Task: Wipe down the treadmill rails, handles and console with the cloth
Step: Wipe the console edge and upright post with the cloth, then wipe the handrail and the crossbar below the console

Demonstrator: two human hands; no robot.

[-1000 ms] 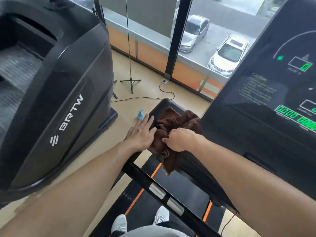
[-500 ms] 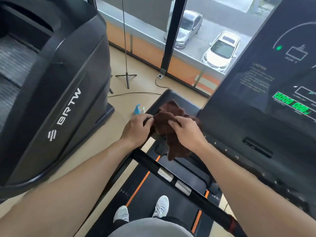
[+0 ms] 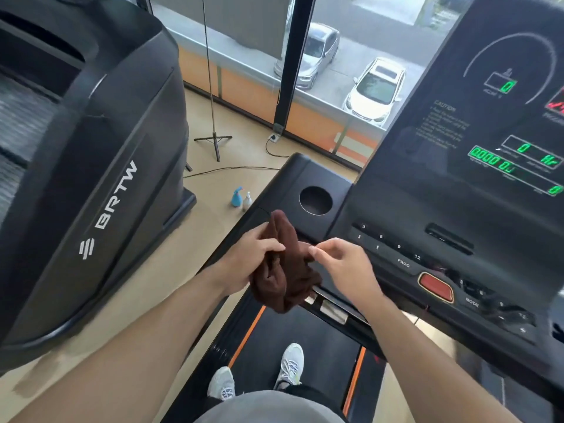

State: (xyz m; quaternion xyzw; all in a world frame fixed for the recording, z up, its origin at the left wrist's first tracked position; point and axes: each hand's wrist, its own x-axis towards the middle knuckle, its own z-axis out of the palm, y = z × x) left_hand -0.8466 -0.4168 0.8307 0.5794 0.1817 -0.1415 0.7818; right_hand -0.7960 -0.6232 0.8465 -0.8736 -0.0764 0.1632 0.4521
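1. A person stood on the treadmill belt (image 3: 305,334) in pale trainers (image 3: 291,363), both bare forearms reaching forward toward the console (image 3: 476,154).
2. The brown cloth (image 3: 285,270) was bunched and held in the air in front of the console's lower left edge, above the front handlebar (image 3: 331,306). Its lower folds hung down over the left end of that bar; whether cloth and bar touched could not be told.
3. The left hand (image 3: 250,261) grasped the cloth, with fingers curled round its left side and the thumb lying across the front of it.
4. The right hand (image 3: 341,264) was at the right edge of the cloth with thumb and forefinger drawn together. The hand was blurred, so it could not be told whether it pinched the fabric.
5. The console display showed green digits. A row of number keys (image 3: 389,242) and a red button (image 3: 435,286) lay below it.
6. A round cup holder (image 3: 315,200) sat in the console's left wing, just beyond the cloth.
7. On the floor (image 3: 213,227) left of the treadmill stood a blue spray bottle (image 3: 237,196) and a small clear bottle (image 3: 247,200), side by side.
8. A black machine marked BRTW (image 3: 91,178) stood to the left. A stand (image 3: 213,138) and a cable (image 3: 232,170) were near the window, and two cars (image 3: 375,90) were visible outside.
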